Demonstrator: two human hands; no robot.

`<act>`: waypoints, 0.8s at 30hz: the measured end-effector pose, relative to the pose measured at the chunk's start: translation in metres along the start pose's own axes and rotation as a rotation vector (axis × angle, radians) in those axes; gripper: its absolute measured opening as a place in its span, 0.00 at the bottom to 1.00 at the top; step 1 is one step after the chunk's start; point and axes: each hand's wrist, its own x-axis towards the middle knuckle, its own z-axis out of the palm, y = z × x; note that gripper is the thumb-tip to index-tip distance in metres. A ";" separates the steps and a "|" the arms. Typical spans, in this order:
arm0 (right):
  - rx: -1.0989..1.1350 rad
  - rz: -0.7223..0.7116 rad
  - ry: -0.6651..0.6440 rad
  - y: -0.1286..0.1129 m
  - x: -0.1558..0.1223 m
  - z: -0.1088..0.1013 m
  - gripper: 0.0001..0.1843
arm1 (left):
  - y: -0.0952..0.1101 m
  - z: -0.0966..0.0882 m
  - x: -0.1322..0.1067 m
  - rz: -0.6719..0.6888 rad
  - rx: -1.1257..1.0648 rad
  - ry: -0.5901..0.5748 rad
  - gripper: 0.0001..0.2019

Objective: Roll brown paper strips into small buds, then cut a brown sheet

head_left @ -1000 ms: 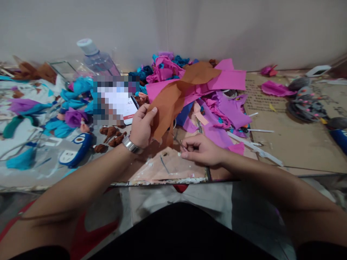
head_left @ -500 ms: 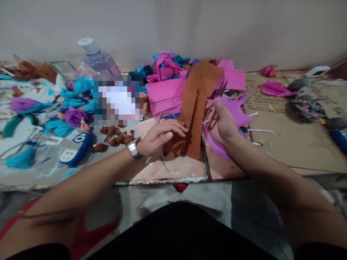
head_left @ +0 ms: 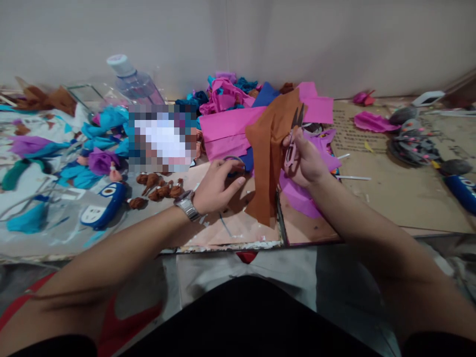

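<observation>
My right hand (head_left: 310,161) is closed around pink-handled thread snips (head_left: 292,148), their dark blades pointing up and slightly apart. Beside its fingertips, a long folded strip of brown crepe paper (head_left: 265,173) stands partly raised; whether those fingers also pinch it I cannot tell. Left of the strip, my left hand (head_left: 212,187), with a metal watch (head_left: 187,205) at its wrist, reaches toward a grey ring-shaped item (head_left: 235,158). Its thumb is apart from its curved fingers, which overlap the ring's near side. Pink crepe paper (head_left: 225,126) lies behind the brown strip.
Small brown wrapped bundles (head_left: 159,191) and a blue-and-white case (head_left: 104,206) lie to the left. A plastic bottle (head_left: 136,82) stands behind them. Cardboard (head_left: 390,198) covers the right side, with a grey pincushion (head_left: 412,144) on it.
My left hand has come off the brown paper, moving left to the grey ring. The brown strip has shifted and folded, uncovering blue material. My right hand still holds the snips.
</observation>
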 end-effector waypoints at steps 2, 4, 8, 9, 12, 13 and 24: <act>0.091 -0.011 -0.008 -0.007 -0.008 0.004 0.36 | 0.002 0.002 -0.001 -0.023 -0.124 -0.006 0.23; 0.113 0.007 -0.067 -0.012 -0.017 0.010 0.37 | 0.003 0.005 0.000 -0.068 -0.345 -0.006 0.26; 0.060 0.082 -0.277 -0.013 -0.027 0.019 0.37 | 0.003 0.010 0.003 -0.186 -0.790 0.060 0.28; 0.054 0.090 -0.318 -0.012 -0.028 0.020 0.36 | 0.003 0.010 0.004 -0.226 -0.861 0.074 0.27; 0.067 0.095 -0.336 -0.009 -0.025 0.022 0.33 | 0.001 0.007 0.007 -0.344 -0.980 0.149 0.20; 0.074 0.092 -0.313 -0.008 -0.024 0.023 0.33 | 0.000 0.006 0.009 -0.372 -0.995 0.182 0.18; 0.267 -0.048 0.018 -0.006 -0.009 0.013 0.25 | -0.012 -0.013 0.022 -0.357 -0.953 0.473 0.13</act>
